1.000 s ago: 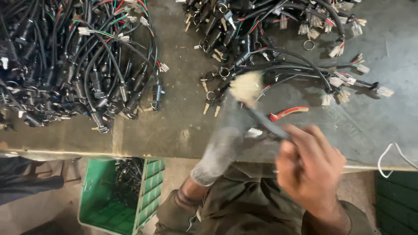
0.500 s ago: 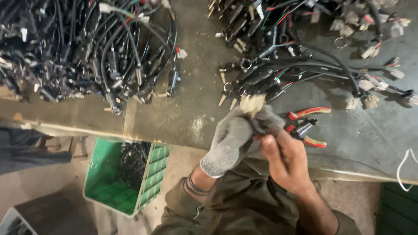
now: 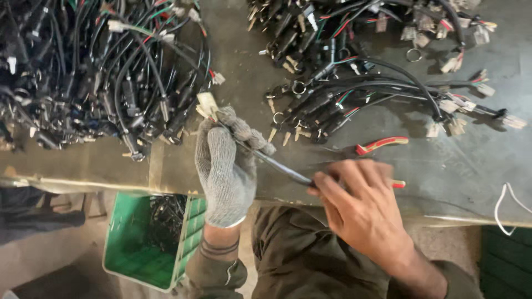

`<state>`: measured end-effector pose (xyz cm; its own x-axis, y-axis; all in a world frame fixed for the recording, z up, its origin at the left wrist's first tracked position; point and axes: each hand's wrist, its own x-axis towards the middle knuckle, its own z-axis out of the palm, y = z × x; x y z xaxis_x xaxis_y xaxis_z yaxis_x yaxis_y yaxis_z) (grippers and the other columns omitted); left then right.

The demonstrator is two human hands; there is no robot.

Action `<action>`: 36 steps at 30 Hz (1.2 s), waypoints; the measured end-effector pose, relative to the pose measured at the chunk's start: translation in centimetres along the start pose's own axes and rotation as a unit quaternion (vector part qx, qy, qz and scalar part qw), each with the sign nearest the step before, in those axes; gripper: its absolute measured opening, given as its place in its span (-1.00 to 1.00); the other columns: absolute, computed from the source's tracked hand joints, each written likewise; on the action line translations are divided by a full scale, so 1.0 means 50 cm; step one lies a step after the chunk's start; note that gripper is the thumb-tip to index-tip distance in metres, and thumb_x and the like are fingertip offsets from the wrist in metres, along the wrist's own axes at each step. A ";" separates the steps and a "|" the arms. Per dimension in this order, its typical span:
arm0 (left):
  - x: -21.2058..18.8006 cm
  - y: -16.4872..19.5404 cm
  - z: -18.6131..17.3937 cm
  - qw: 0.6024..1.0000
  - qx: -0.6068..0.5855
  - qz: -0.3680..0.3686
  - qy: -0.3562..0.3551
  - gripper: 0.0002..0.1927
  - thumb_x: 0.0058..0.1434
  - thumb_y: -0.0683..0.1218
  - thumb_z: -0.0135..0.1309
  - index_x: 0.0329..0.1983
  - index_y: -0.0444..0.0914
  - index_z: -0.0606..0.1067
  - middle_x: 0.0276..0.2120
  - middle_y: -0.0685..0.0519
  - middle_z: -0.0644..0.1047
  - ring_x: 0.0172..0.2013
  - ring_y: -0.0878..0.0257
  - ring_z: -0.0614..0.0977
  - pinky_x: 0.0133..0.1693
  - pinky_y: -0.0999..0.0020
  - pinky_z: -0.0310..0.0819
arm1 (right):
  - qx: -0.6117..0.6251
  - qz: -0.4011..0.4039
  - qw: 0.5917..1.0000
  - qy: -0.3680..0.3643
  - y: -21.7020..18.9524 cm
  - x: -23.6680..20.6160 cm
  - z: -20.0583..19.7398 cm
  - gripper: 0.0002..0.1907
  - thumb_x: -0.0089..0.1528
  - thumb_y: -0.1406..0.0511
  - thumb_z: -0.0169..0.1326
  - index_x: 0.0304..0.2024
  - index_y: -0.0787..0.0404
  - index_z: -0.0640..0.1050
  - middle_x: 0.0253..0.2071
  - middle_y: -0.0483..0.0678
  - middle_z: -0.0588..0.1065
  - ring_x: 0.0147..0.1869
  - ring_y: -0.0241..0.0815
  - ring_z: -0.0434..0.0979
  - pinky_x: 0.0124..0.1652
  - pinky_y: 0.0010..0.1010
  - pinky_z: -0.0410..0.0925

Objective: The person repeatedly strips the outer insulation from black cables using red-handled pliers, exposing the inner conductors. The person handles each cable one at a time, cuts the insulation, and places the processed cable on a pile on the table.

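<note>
My left hand [image 3: 226, 166], in a grey knit glove, is closed around a black cable [image 3: 277, 164] just behind its pale plastic connector [image 3: 206, 104], which sticks out above the fist. My bare right hand [image 3: 363, 207] pinches the same cable farther along, close to the bench's front edge, so the cable runs taut between the two hands. Red-handled pliers [image 3: 382, 145] lie on the bench just above my right hand.
A large heap of black wire harnesses [image 3: 83, 77] covers the left of the grey metal bench [image 3: 443, 177]. A second bunch with keys and connectors [image 3: 360, 83] lies at the upper right. A green plastic crate [image 3: 147, 243] with cables stands on the floor below the bench.
My hands have drawn apart: the gloved left hand moved left and up with the connector, and the right hand slid down the cable toward the bench edge.
</note>
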<state>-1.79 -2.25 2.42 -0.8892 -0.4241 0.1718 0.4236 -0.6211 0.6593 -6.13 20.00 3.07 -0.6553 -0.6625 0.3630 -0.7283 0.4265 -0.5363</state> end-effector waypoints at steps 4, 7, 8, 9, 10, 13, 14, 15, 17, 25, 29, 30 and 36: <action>-0.002 -0.005 -0.039 0.957 0.286 -0.045 0.014 -0.59 0.48 0.00 0.04 0.25 -0.35 0.41 -0.04 -0.01 0.59 -0.10 0.25 0.63 0.00 0.30 0.54 | 0.019 0.104 0.979 -0.176 0.088 0.021 -0.028 -0.75 0.26 0.11 0.20 -0.32 0.13 0.58 -0.33 -0.07 0.52 -0.22 -0.10 0.61 -0.18 -0.27 0.41; -0.032 -0.013 -0.071 0.920 0.384 -0.074 -0.019 -0.60 0.55 0.04 -0.04 0.23 -0.34 0.47 -0.07 0.04 0.59 -0.11 0.33 0.60 0.03 0.38 0.56 | 0.416 0.061 0.905 -0.072 0.296 0.043 -0.070 -0.73 0.14 0.28 0.08 -0.14 0.24 0.57 -0.17 -0.01 0.57 -0.33 -0.11 0.62 -0.27 -0.29 0.46; -0.044 -0.015 -0.080 0.926 0.367 -0.091 -0.017 -0.62 0.52 0.01 -0.02 0.21 -0.35 0.46 -0.08 0.03 0.59 -0.09 0.32 0.61 0.04 0.36 0.57 | -0.020 0.203 0.979 0.015 0.368 0.029 -0.078 -0.69 0.31 0.38 -0.21 -0.11 0.30 0.57 -0.17 0.08 0.57 -0.22 -0.03 0.55 -0.34 -0.17 0.36; -0.054 -0.016 -0.089 0.930 0.351 -0.106 -0.017 -0.64 0.48 -0.01 0.01 0.19 -0.35 0.46 -0.08 0.03 0.59 -0.08 0.30 0.63 0.05 0.34 0.59 | -0.400 0.012 0.916 0.042 0.451 0.025 -0.112 -0.78 0.44 0.43 -0.13 -0.10 0.24 0.57 -0.15 -0.01 0.55 -0.06 -0.09 0.58 -0.05 -0.29 0.42; -0.062 -0.019 -0.097 0.935 0.333 -0.123 -0.014 -0.65 0.45 -0.04 0.04 0.17 -0.36 0.46 -0.08 0.02 0.59 -0.07 0.29 0.65 0.05 0.33 0.60 | -0.303 0.035 0.947 0.102 0.505 0.003 -0.102 -0.80 0.45 0.40 -0.12 -0.07 0.23 0.56 -0.10 -0.02 0.54 -0.01 -0.09 0.57 -0.01 -0.30 0.42; -0.076 -0.031 -0.114 0.918 0.380 -0.112 -0.022 -0.72 0.49 -0.11 0.02 0.15 -0.36 0.50 -0.09 0.01 0.60 -0.09 0.29 0.62 0.04 0.37 0.57 | 0.014 0.093 0.963 0.252 0.597 -0.029 -0.086 -0.83 0.51 0.32 -0.09 0.03 0.19 0.53 0.03 -0.06 0.51 0.12 -0.11 0.54 0.11 -0.31 0.44; -0.074 -0.041 -0.118 0.917 0.382 -0.112 -0.016 -0.74 0.47 -0.12 0.01 0.13 -0.36 0.50 -0.09 0.02 0.60 -0.09 0.29 0.64 0.03 0.37 0.59 | 0.121 0.105 0.940 0.302 0.597 -0.027 -0.076 -0.83 0.52 0.29 -0.08 0.06 0.18 0.52 0.08 -0.07 0.51 0.16 -0.12 0.53 0.15 -0.32 0.45; -0.070 -0.053 -0.122 0.915 0.386 -0.113 -0.013 -0.76 0.45 -0.14 0.01 0.10 -0.35 0.51 -0.10 0.03 0.60 -0.10 0.30 0.65 0.01 0.38 0.60 | 0.226 0.116 0.901 0.350 0.582 -0.016 -0.063 -0.82 0.54 0.26 -0.07 0.09 0.16 0.51 0.12 -0.08 0.50 0.21 -0.13 0.52 0.19 -0.32 0.46; -0.067 -0.073 -0.125 0.897 0.432 -0.096 -0.024 -0.78 0.43 -0.16 0.02 0.08 -0.33 0.52 -0.12 0.03 0.62 -0.12 0.31 0.67 -0.02 0.38 0.61 | 0.169 0.074 0.934 0.305 0.521 0.023 -0.037 -0.86 0.50 0.32 0.00 0.06 0.20 0.54 0.21 -0.03 0.50 0.30 -0.06 0.50 0.19 -0.28 0.42; -0.059 -0.069 -0.085 0.815 0.573 0.017 -0.085 -0.79 0.37 -0.20 0.13 0.05 -0.28 0.54 -0.13 -0.03 0.65 -0.13 0.22 0.67 -0.03 0.34 0.56 | -0.190 0.012 0.973 0.134 0.313 0.212 0.000 -0.89 0.37 0.32 0.26 -0.13 0.22 0.60 0.02 -0.01 0.56 0.18 0.06 0.49 0.12 -0.11 0.31; -0.048 -0.050 -0.035 0.802 0.581 0.121 -0.067 -0.73 0.33 -0.15 0.21 0.08 -0.27 0.51 0.01 -0.12 0.57 0.01 0.15 0.62 0.04 0.33 0.56 | 0.069 0.063 0.995 0.037 0.250 0.160 -0.070 -0.79 0.31 0.42 0.07 -0.03 0.11 0.58 -0.24 -0.17 0.55 -0.08 -0.14 0.58 0.01 -0.28 0.33; -0.043 -0.048 -0.023 0.786 0.591 0.168 -0.065 -0.68 0.32 -0.14 0.22 0.11 -0.28 0.49 0.07 -0.16 0.52 0.07 0.12 0.59 0.10 0.30 0.54 | 0.015 -0.005 1.000 0.011 0.233 0.142 -0.088 -0.75 0.26 0.47 0.14 -0.05 0.11 0.64 -0.27 -0.17 0.57 -0.10 -0.08 0.57 0.03 -0.26 0.29; -0.015 -0.065 0.039 0.917 0.289 -0.144 -0.235 -0.65 0.36 -0.08 0.23 0.07 -0.37 0.45 -0.11 -0.03 0.47 -0.09 0.29 0.49 0.00 0.39 0.40 | -0.012 -0.131 0.981 0.144 0.108 0.101 -0.119 -0.71 0.08 0.44 0.26 -0.18 0.03 0.61 -0.13 -0.06 0.56 -0.02 0.05 0.55 0.08 -0.13 0.23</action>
<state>-2.82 1.37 1.59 -0.9834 0.1185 0.1372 0.1187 -0.1513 0.9813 -14.56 22.63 6.53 -0.4712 -0.5509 0.6889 -0.8819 0.2809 -0.3786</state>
